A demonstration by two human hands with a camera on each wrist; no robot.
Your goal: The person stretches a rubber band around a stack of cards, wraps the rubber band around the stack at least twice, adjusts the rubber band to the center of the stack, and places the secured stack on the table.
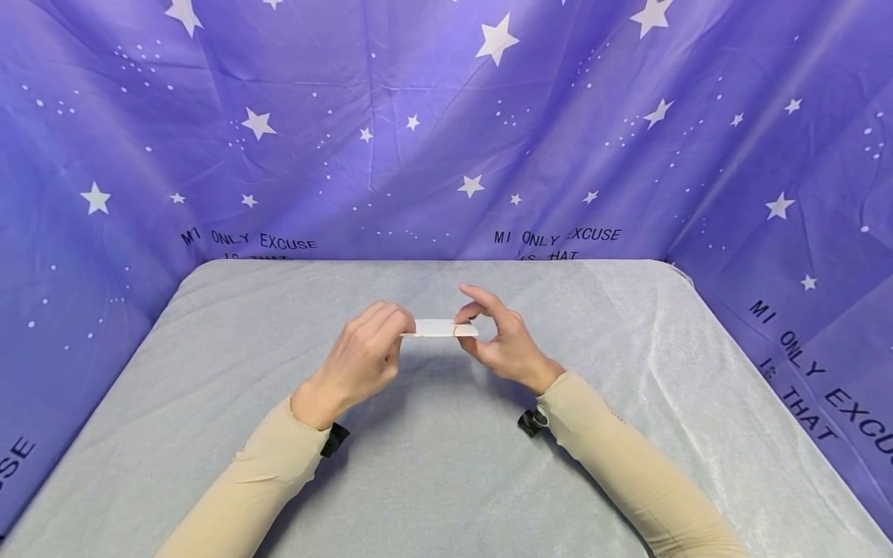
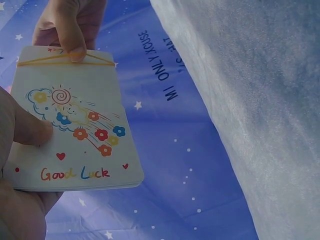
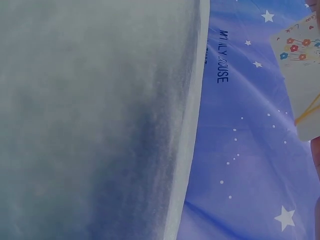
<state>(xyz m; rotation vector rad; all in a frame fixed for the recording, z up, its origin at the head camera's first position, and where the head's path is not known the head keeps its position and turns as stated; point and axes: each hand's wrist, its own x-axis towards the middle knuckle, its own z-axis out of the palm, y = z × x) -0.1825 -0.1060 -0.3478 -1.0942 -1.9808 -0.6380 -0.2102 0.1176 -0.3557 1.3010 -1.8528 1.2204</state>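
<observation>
A small stack of white cards (image 1: 432, 328) is held up above the table between both hands. Its top card, seen in the left wrist view, carries a "Good Luck" print (image 2: 75, 173) with flowers, a sun and hearts. My left hand (image 1: 361, 353) grips one end, thumb lying on the printed face. At the opposite end my right hand (image 1: 508, 345) pinches the stack, its thumb over a yellow rubber band (image 2: 40, 61) that runs across the cards. The right wrist view catches only part of the stack (image 3: 298, 85) at its right edge.
A grey cloth covers the table (image 1: 432, 465). Behind and at both sides hangs a purple curtain (image 1: 418, 62) with white stars and black lettering. Black wrist devices (image 1: 532, 423) sit below beige sleeves (image 1: 614, 457).
</observation>
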